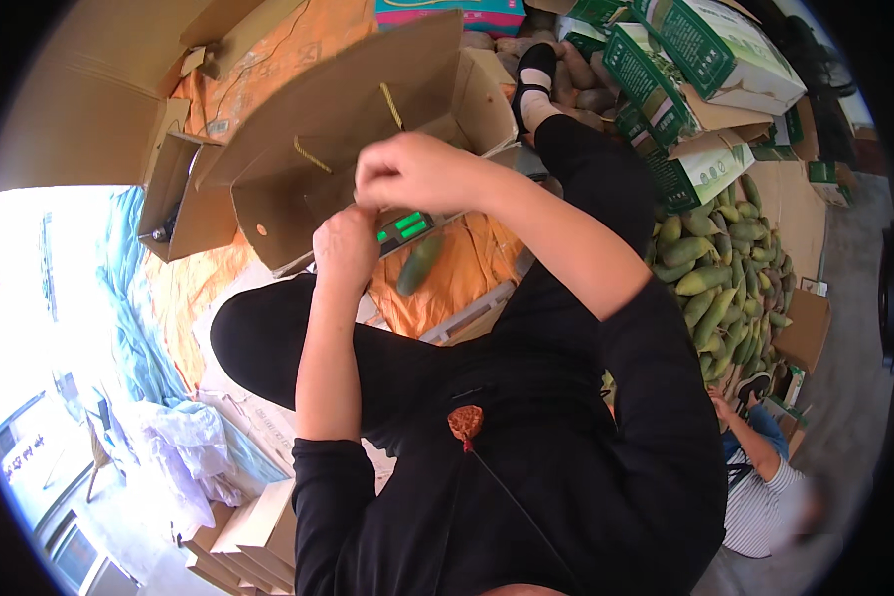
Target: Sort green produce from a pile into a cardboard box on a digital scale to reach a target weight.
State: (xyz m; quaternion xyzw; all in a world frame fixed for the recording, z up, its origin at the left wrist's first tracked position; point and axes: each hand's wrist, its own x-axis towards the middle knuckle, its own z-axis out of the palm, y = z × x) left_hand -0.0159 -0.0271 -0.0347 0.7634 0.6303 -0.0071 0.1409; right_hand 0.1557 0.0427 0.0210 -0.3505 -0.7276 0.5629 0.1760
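My left hand [344,244] and my right hand [412,175] meet over the near edge of an open cardboard box [298,204] with yellow cord handles. Both have curled fingers pinched close together. Whatever lies between them is too small or hidden to make out. Just beyond and below the hands, a digital scale [404,230] shows a lit green display, partly covered by my hands. One green radish [420,265], slightly blurred, appears beside the scale over an orange sheet [457,273]; I cannot tell whether it rests there or hangs.
A large heap of green radishes [720,283] lies to the right. Green-and-white cartons [700,60] are stacked beyond it, near reddish-brown roots [586,84]. Another person [760,487] sits at the lower right. Folded cardboard boxes [258,531] stand at lower left.
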